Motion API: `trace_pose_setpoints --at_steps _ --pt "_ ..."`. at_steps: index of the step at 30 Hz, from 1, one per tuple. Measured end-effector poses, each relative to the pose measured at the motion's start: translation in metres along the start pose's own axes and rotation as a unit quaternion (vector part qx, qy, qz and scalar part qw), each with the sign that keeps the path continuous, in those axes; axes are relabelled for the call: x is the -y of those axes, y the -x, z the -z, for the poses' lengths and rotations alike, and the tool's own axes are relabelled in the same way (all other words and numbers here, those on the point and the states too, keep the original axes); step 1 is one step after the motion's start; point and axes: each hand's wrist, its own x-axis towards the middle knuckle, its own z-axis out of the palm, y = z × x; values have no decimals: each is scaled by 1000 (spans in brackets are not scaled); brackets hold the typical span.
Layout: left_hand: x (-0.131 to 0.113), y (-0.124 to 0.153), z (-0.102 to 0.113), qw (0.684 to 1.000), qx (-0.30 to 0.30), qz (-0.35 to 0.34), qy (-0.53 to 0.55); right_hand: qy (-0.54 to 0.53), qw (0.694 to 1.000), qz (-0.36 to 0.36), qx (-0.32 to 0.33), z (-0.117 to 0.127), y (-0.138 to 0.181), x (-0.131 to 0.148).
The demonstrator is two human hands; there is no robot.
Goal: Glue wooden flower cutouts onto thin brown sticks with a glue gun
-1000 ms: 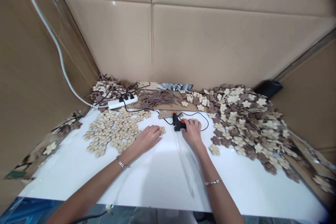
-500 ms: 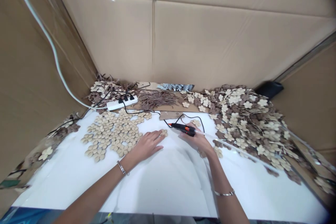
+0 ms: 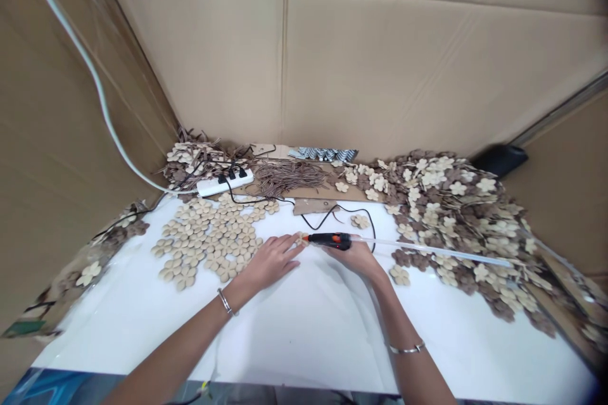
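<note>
My right hand [image 3: 355, 257] is wrapped round a black hot glue gun [image 3: 327, 240] with an orange tip and orange trigger. A long clear glue stick [image 3: 427, 249] sticks out of its back end to the right. The gun's nozzle points left and meets a small beige flower piece [image 3: 301, 238] on the white tabletop [image 3: 308, 329]. The fingertips of my left hand [image 3: 273, 261] hold that flower from the left, partly covering it. Left of this hand lies a spread of beige flower pieces [image 3: 209, 231], close together. Whether glue is on the held flower cannot be made out.
A white power strip [image 3: 225, 183] with black plugs stands at the back left, near a bundle of brown cords [image 3: 289, 176]. Brown and beige flowers with stems [image 3: 441, 202] are heaped on the right. The gun's black cable [image 3: 356, 210] loops behind it. Cardboard walls [image 3: 356, 76] enclose the table.
My right hand has turned the glue gun level and brought its nozzle down to the flower at my left fingertips. The glue stick has swung upward. My left hand stays at the flower.
</note>
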Motion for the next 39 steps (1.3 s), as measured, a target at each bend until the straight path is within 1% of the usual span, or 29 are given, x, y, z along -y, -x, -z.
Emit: trace_pose_setpoints --at_steps 3,6,11,18,28,33,35,39 --pt "0 0 -1 1000 -1 -2 -4 42 999 10 -4 -3 -2 -3" --pt "1 0 -2 1000 -1 2 -10 70 997 3 -9 -4 -2 -5" --pt "0 1 0 1000 10 6 -1 83 996 -9 -12 -6 -2 -4" --pt "-1 0 5 1000 24 13 3 97 995 -2 -13 -5 -3 -2" --pt "-1 1 2 1000 9 11 4 135 991 -10 -8 -4 -3 -1" --pt "-1 0 4 1000 8 7 6 153 988 -17 -24 0 2 5" --pt "-1 0 5 1000 8 8 10 148 987 -31 -44 4 3 6" --pt "0 0 3 1000 16 8 2 160 976 -113 -96 13 -10 6"
